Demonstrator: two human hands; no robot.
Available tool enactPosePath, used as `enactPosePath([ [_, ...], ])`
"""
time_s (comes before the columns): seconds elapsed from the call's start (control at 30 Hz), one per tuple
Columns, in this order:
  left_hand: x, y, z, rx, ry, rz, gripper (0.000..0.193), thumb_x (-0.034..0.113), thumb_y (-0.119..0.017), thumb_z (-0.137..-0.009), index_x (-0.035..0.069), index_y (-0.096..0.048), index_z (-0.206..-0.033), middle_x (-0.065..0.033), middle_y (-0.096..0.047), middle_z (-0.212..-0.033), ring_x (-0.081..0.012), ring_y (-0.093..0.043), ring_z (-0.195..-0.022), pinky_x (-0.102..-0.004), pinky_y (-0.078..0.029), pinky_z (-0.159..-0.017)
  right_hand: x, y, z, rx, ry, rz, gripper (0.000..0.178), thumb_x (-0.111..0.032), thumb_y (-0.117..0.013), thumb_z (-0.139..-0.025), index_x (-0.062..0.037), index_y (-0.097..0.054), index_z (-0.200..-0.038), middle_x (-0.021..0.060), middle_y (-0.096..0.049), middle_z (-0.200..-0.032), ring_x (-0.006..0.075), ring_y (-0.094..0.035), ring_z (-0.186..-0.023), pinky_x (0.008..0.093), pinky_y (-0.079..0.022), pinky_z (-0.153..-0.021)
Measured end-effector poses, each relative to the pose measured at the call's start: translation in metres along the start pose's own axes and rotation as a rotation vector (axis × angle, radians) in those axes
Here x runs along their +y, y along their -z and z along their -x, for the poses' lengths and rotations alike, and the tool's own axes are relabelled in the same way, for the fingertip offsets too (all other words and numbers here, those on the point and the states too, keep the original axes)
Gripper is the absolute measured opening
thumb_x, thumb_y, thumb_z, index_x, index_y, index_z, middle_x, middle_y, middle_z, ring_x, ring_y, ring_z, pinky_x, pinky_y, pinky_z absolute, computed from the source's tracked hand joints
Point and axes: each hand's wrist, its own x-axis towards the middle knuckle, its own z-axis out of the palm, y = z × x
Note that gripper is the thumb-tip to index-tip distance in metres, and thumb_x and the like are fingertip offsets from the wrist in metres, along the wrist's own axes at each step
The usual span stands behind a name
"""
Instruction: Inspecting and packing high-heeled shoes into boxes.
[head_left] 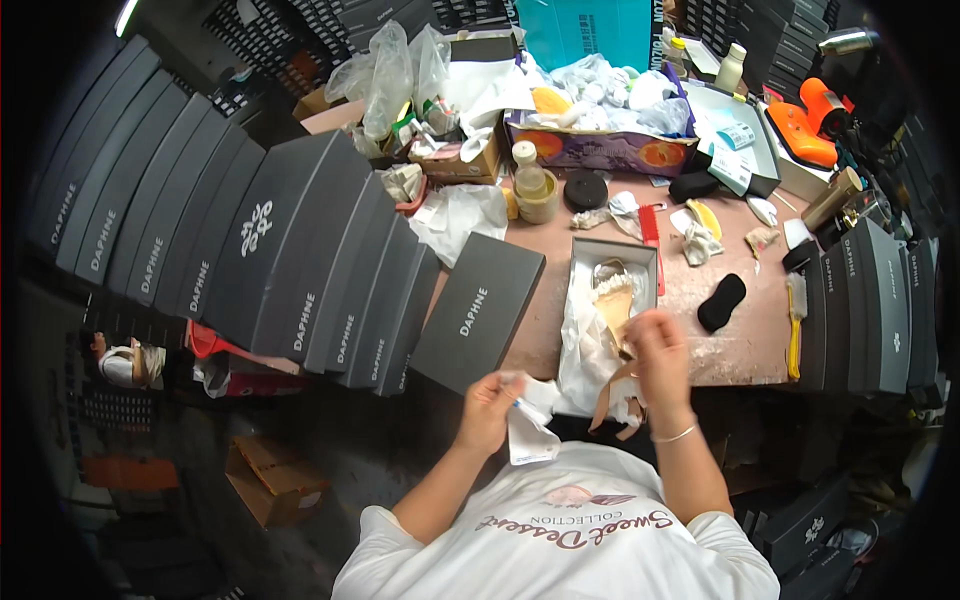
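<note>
In my left hand [484, 412], a white paper-like piece [532, 430] is pinched between thumb and fingers, hanging in front of my shirt. My right hand [660, 352] is closed, its fingers drawn together and slightly blurred over the right side of an open grey shoe box [655, 262]; what it holds, if anything, I cannot make out. Inside the box lies a beige shoe [614, 305] on white tissue paper [582, 350]. Brown straps [603, 398] hang over the box's near end, just below that hand. The dark grey lid [478, 312] rests to the left of the box.
Stacked shoe boxes [290, 240] line the left; more boxes [865, 305] stand right. A red brush [651, 225], a black pad [722, 302] and a yellow-handled brush [796, 325] lie right of the box. Behind are a bottle [535, 185], a crumpled-paper carton [600, 152] and an orange tool [805, 130].
</note>
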Motion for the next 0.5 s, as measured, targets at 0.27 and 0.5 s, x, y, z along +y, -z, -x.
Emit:
enactPosePath([
  [0.27, 0.183, -0.004, -0.275, 0.274, -0.859, -0.356, 0.032, 0.004, -0.058, -0.092, 0.001, -0.057, -0.124, -0.0058, -0.061, -0.113, -0.0147, -0.057, -0.103, -0.0301, -0.045, -0.093, -0.019, 0.048, -0.029, -0.001, -0.013, 0.042, 0.016, -0.006, -0.062, -0.093, -0.0019, -0.061, -0.108, 0.0039, -0.064, -0.09, 0.0111, -0.061, -0.08, 0.0256, -0.05, -0.074],
  [0.5, 0.17, 0.008, -0.365, 0.467, -1.033, -0.745, 0.057, 0.021, -0.061, -0.096, -0.005, -0.038, -0.141, -0.0199, -0.053, -0.134, -0.0236, -0.055, -0.118, -0.0333, -0.042, -0.101, -0.013, 0.083, -0.022, 0.022, -0.024, 0.376, 0.045, -0.009, -0.067, -0.089, -0.002, -0.054, -0.131, 0.0125, -0.057, -0.121, 0.0163, -0.058, -0.107, 0.029, -0.049, -0.089],
])
